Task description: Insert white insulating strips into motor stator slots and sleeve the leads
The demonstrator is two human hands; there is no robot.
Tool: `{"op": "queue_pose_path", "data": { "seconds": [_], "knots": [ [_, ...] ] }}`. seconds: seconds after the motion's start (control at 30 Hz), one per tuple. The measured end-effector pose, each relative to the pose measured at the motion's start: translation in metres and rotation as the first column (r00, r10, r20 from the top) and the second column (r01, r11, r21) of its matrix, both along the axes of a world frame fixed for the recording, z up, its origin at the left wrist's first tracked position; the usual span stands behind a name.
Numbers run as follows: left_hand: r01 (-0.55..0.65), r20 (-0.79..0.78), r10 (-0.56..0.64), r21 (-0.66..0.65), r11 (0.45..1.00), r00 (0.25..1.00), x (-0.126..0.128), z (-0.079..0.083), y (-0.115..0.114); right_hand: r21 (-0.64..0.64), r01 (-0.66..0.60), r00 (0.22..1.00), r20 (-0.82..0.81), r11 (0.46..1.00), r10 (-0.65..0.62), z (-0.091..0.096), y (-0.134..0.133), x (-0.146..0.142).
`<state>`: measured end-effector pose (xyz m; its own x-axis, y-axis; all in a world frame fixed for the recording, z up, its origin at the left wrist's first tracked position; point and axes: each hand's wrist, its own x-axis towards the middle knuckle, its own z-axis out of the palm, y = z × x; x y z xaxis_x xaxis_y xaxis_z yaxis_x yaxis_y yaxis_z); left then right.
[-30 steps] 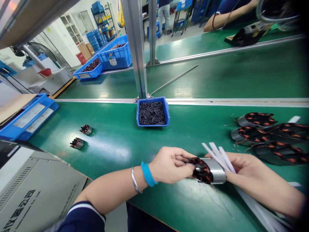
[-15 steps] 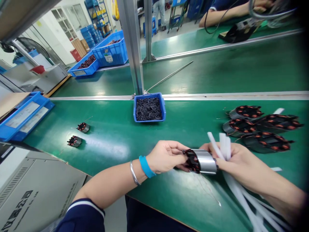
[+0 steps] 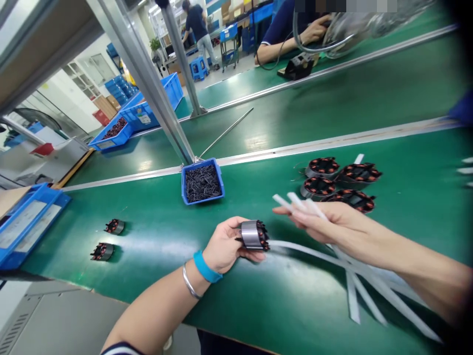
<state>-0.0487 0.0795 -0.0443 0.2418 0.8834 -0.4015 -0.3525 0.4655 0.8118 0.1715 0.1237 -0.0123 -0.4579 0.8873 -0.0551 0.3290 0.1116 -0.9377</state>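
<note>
My left hand (image 3: 223, 245) is closed around a motor stator (image 3: 252, 234), a silvery ring whose black and copper-coloured wound end faces right. A white strip (image 3: 308, 248) runs from that wound end toward the right; whether it sits inside the stator cannot be made out. Apart from the stator, my right hand (image 3: 328, 222) grips a bundle of white flat strips (image 3: 364, 281). Their short ends poke out above the fingers and the long ends trail over the green table. Behind the right hand stands a group of several stators (image 3: 320, 187), partly covered by it.
Two smaller-looking stators (image 3: 117, 227) lie on the left of the green table (image 3: 155, 281). A blue bin (image 3: 203, 201) of short black pieces stands by the metal post (image 3: 148, 84). A thin rod (image 3: 227, 133) lies behind it. Across the bench a co-worker's hand (image 3: 316, 30) is visible.
The stator has been turned, its wound end now facing right instead of left. My right hand has come off it, and a white strip now reaches to the stator. The view has tilted.
</note>
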Motion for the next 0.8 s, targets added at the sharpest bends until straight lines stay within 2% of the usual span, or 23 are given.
{"op": "queue_pose_path", "data": {
  "seconds": [0.1, 0.2, 0.3, 0.47, 0.6, 0.7, 0.8],
  "knots": [
    [0.019, 0.013, -0.019, 0.007, 1.0, 1.0, -0.001, -0.004, 0.001, 0.042, -0.203, 0.979, 0.031, 0.978, 0.202, 0.009, -0.006, -0.001],
    [0.02, 0.027, -0.02, 0.011, 1.0, 0.999, -0.001, -0.005, 0.001, 0.105, -0.246, 0.969, 0.058, 0.964, 0.241, 0.012, -0.008, -0.002],
    [0.005, 0.045, -0.005, 0.01, 1.0, 0.999, -0.001, -0.002, 0.002, 0.074, -0.248, 0.966, 0.091, 0.966, 0.241, 0.011, -0.008, 0.0],
    [0.065, 0.102, -0.063, -0.009, 0.998, 0.993, 0.001, 0.0, -0.002, 0.015, -0.16, 0.986, 0.05, 0.987, 0.159, 0.0, -0.011, -0.003],
    [0.075, 0.044, -0.076, 0.041, 0.996, 0.996, 0.003, -0.005, -0.008, -0.01, -0.032, 0.999, 0.027, 0.999, 0.032, -0.015, -0.016, -0.017],
    [0.077, 0.002, -0.078, 0.097, 0.992, 0.997, 0.002, -0.008, -0.012, -0.026, 0.065, 0.997, 0.052, 0.998, -0.064, -0.021, -0.018, -0.024],
    [0.101, 0.037, -0.105, 0.093, 0.99, 0.994, 0.001, -0.009, -0.012, -0.025, 0.133, 0.986, 0.1, 0.991, -0.13, -0.023, -0.018, -0.022]
  ]
}}
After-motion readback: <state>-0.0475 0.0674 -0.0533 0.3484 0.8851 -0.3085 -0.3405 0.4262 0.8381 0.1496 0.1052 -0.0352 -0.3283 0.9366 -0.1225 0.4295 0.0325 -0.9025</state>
